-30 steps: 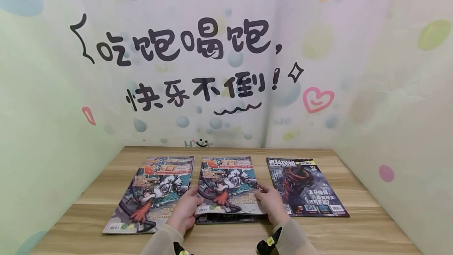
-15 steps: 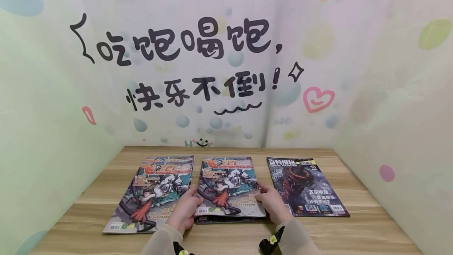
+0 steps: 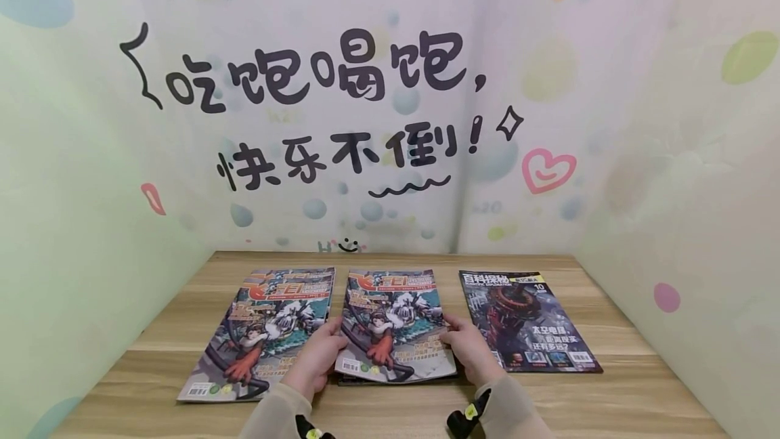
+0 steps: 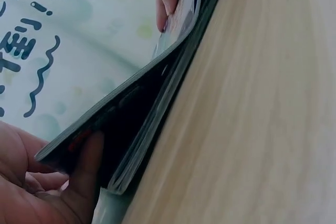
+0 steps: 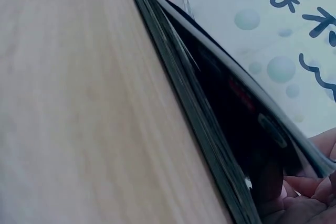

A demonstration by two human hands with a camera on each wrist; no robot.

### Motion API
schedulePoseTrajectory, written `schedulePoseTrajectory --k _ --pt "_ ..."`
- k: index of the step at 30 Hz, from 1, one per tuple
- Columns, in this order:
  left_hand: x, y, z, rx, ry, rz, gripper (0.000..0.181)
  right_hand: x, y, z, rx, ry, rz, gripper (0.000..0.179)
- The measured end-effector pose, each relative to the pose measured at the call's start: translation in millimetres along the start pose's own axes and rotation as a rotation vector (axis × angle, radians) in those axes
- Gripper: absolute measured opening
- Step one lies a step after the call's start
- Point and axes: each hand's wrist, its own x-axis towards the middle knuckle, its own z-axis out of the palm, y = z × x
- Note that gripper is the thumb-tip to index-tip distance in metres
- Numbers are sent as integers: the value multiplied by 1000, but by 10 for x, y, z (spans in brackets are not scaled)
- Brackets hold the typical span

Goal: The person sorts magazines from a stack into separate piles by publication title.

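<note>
In the head view a magazine [image 3: 390,330] with a red-gloved cartoon figure on its cover lies between both hands over the middle stack. My left hand [image 3: 318,352] pinches its left edge, thumb on the cover, and my right hand [image 3: 472,351] grips the right edge. Both wrist views show the magazine [image 4: 113,100] bowed, its sides raised off the dark magazines [image 5: 184,93] beneath while its middle sags close to them. From the head, only a thin dark strip of the lower magazines [image 3: 396,380] shows along the near edge.
Left of the hands lies a stack of magazines [image 3: 262,337] with the same cover, slightly fanned. On the right is a dark magazine [image 3: 530,324] with a space scene. All rest on a wooden table [image 3: 621,398] against a printed wall [image 3: 390,222].
The held magazine's near edge has come down and toward me, covering most of the dark magazine under it. Both hands keep their grip, nearly in place. The side magazines have stayed put.
</note>
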Motion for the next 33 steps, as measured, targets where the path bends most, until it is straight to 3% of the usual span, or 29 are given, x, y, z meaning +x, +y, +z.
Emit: schedulePoseTrajectory --k 5,13,33 --pt "15 -3 -1 134 46 44 55 -8 -8 -7 6 4 8 56" --pt "-23 -4 -17 208 57 57 57 -4 -10 -16 -1 2 11 57" --pt "-39 1 -14 142 79 83 58 -37 -51 -10 43 40 1 58"
